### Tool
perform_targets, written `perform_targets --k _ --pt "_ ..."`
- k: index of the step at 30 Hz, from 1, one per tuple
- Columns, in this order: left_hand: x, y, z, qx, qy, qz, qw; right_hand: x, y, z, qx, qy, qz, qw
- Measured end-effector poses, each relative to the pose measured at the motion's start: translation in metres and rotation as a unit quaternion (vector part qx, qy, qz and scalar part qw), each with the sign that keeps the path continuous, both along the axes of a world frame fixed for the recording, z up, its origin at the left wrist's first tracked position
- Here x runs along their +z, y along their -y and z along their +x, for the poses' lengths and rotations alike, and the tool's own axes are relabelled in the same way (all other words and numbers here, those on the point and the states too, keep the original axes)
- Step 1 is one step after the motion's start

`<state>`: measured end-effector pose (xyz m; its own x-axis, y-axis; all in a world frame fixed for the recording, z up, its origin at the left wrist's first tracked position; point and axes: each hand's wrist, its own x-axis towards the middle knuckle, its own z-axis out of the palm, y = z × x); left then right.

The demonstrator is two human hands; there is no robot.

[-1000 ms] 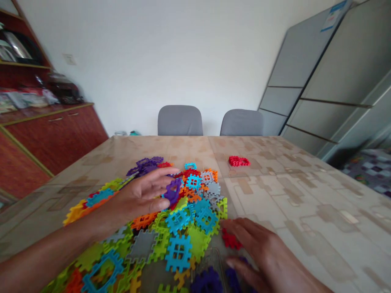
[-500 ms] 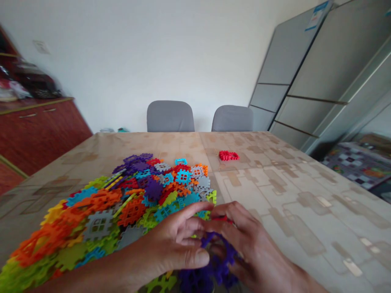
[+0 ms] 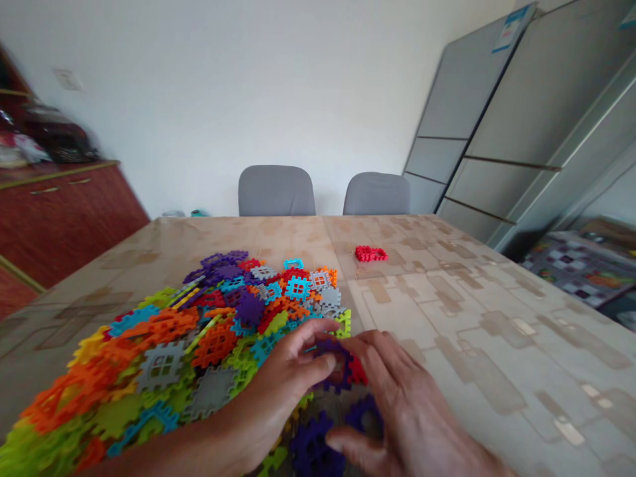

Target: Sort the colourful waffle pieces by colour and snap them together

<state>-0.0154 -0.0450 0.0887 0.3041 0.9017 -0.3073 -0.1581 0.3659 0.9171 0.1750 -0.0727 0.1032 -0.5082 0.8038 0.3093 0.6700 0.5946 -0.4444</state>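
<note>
My left hand (image 3: 293, 371) is closed on a purple notched building tile (image 3: 338, 374) with an open middle, its thumb across the near face. Beside that tile a red notched piece (image 3: 358, 370) shows, partly hidden by my right fingers; whether the two are joined I cannot tell. My right hand (image 3: 402, 391) reaches to the tile's right side, thumb stretched well away from the fingers. Below its palm lies another purple tile (image 3: 365, 412), half covered. A purple lattice tile (image 3: 318, 445) sits at the tip of my right thumb.
A heap of colourful notched tiles (image 3: 213, 344) spreads over the table's left half. Farther back on the right lies a red group of pieces (image 3: 370, 254). Two grey chairs (image 3: 277, 191) stand behind the patterned tablecloth (image 3: 477, 318).
The left hand now grips the purple tile, raised and farther from me than before. My right thumb has come away from it and spread toward the lower left.
</note>
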Motion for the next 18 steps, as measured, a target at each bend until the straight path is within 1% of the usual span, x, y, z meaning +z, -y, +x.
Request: perform_targets --k 3,5,6,8,9,10,11,12,13,14,15,17,18 --pt "-0.009 0.006 0.008 -0.015 0.077 -0.039 0.996 -0.011 -0.001 -0.007 -0.026 0.06 -0.011 0.998" --pt "-0.014 0.011 0.01 -0.018 0.098 -0.038 0.994 -0.013 -0.004 -0.008 -0.03 0.077 -0.035 0.996" --pt "-0.015 0.012 0.009 -0.021 0.091 -0.025 0.995 -0.012 -0.006 -0.007 -0.027 0.079 -0.047 0.995" --pt "-0.013 0.011 0.0 -0.04 0.039 0.035 0.998 -0.007 -0.01 -0.002 -0.01 0.091 -0.069 0.993" --pt "-0.009 0.007 -0.007 -0.058 -0.004 0.082 0.995 -0.004 -0.01 0.002 0.001 0.106 -0.081 0.991" --pt "-0.005 0.001 -0.017 -0.076 -0.062 0.139 0.985 -0.001 -0.011 0.006 0.015 0.126 -0.095 0.987" --pt "0.001 -0.008 -0.029 -0.09 -0.137 0.201 0.966 0.002 -0.01 0.009 0.03 0.149 -0.108 0.982" --pt "0.007 -0.02 -0.043 -0.095 -0.21 0.262 0.937 0.003 -0.01 0.013 0.046 0.174 -0.119 0.977" --pt "0.012 -0.033 -0.058 -0.089 -0.306 0.315 0.894 0.004 -0.009 0.016 0.057 0.197 -0.127 0.971" --pt "0.017 -0.046 -0.073 -0.078 -0.409 0.359 0.835 0.003 -0.008 0.019 0.063 0.218 -0.129 0.965" --pt "0.019 -0.06 -0.088 -0.063 -0.449 0.368 0.812 0.002 -0.007 0.02 0.067 0.236 -0.131 0.961" --pt "0.018 -0.082 -0.114 -0.055 -0.496 0.371 0.783 0.0 -0.007 0.02 0.065 0.261 -0.135 0.954" --pt "0.015 -0.089 -0.124 -0.056 -0.511 0.367 0.775 -0.001 -0.008 0.019 0.063 0.267 -0.138 0.952"
